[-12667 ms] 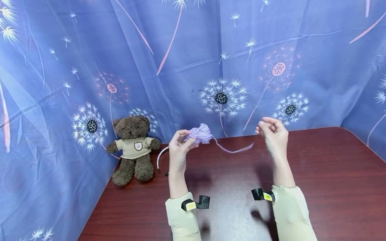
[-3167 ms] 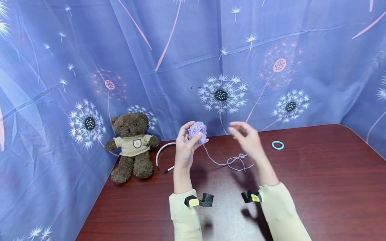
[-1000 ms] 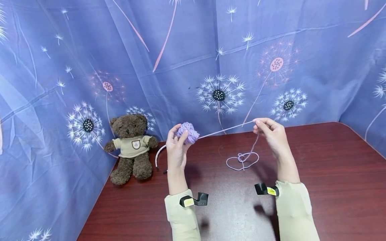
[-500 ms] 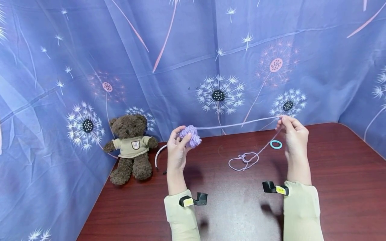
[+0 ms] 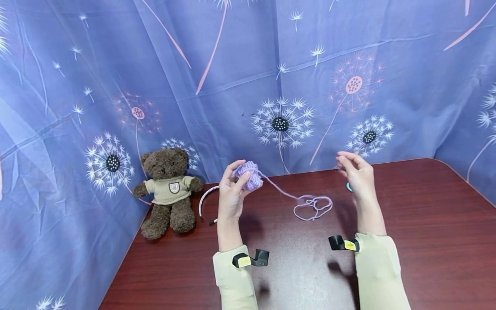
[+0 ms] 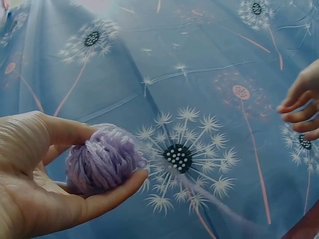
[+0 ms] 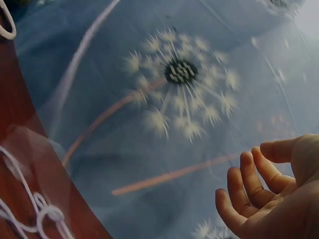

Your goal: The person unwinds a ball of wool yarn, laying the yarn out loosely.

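Note:
My left hand [image 5: 231,196] holds a small ball of lilac yarn [image 5: 253,177] above the table, thumb in front and fingers behind. In the left wrist view the yarn ball [image 6: 102,162] sits between thumb and fingers, its windings in thick bunches. A loose strand [image 5: 284,193] runs from it down to the right, ending in tangled loops on the tabletop. My right hand [image 5: 360,181] is raised to the right of the strand, apart from it. The right wrist view shows that hand [image 7: 269,194] with loosely bent fingers and nothing between them.
A brown teddy bear [image 5: 170,189] in a beige shirt sits at the left of the dark red table [image 5: 294,275]. A white headband [image 5: 202,200] lies beside it, partly behind my left arm. A turquoise ring [image 5: 349,187] is mostly hidden by my right hand. A blue dandelion-print curtain [image 5: 232,120] hangs behind.
Half a second ago my right hand pinched the strand, drawn out nearly straight. It has let go and moved left; the strand sags. The free yarn is longer than 12.7 s ago.

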`<state>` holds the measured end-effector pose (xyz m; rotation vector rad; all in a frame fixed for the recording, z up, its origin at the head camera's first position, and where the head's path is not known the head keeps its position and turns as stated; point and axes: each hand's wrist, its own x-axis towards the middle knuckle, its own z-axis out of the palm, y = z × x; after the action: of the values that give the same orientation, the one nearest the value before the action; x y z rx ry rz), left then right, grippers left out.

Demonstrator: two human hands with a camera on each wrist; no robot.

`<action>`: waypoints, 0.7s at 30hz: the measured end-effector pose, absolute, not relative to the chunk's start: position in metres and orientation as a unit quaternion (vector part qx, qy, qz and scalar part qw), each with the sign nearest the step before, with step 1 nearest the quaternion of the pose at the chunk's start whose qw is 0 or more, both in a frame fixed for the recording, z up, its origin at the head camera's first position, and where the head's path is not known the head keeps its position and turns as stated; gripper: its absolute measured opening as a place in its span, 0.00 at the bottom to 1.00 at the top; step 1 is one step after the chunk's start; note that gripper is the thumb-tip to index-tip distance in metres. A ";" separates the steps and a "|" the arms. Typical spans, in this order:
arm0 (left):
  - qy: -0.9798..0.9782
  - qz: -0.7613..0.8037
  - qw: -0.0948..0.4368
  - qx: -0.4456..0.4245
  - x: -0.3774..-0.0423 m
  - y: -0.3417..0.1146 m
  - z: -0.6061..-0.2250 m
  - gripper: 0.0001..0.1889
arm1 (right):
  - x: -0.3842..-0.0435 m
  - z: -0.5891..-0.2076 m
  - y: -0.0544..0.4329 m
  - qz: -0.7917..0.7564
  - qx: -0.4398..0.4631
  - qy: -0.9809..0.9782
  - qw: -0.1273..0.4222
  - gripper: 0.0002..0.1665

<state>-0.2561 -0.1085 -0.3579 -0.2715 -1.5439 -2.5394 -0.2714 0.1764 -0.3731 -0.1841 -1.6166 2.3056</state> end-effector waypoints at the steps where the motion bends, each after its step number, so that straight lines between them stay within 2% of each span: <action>1: -0.517 -0.847 0.076 -0.095 -0.256 -0.107 -0.358 0.21 | -0.272 -0.372 0.171 0.803 -0.055 -0.572 0.157 0.11; 5: -0.526 -0.841 0.067 -0.106 -0.257 -0.102 -0.358 0.21 | -0.271 -0.368 0.150 0.769 -0.010 -0.622 0.146 0.12; 9: -0.533 -0.837 0.064 -0.108 -0.256 -0.098 -0.358 0.20 | -0.269 -0.364 0.124 0.740 0.034 -0.658 0.134 0.07; 15: -0.543 -0.831 0.056 -0.110 -0.255 -0.091 -0.358 0.19 | -0.258 -0.362 0.086 0.690 0.106 -0.708 0.108 0.17; 21: -0.547 -0.828 0.039 -0.121 -0.255 -0.084 -0.358 0.19 | -0.254 -0.364 0.068 0.664 0.158 -0.723 0.105 0.15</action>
<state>-0.2546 -0.0836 -0.3576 -0.3697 -1.6758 -2.5373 -0.2538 0.0677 -0.3641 0.4651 -2.1310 1.9577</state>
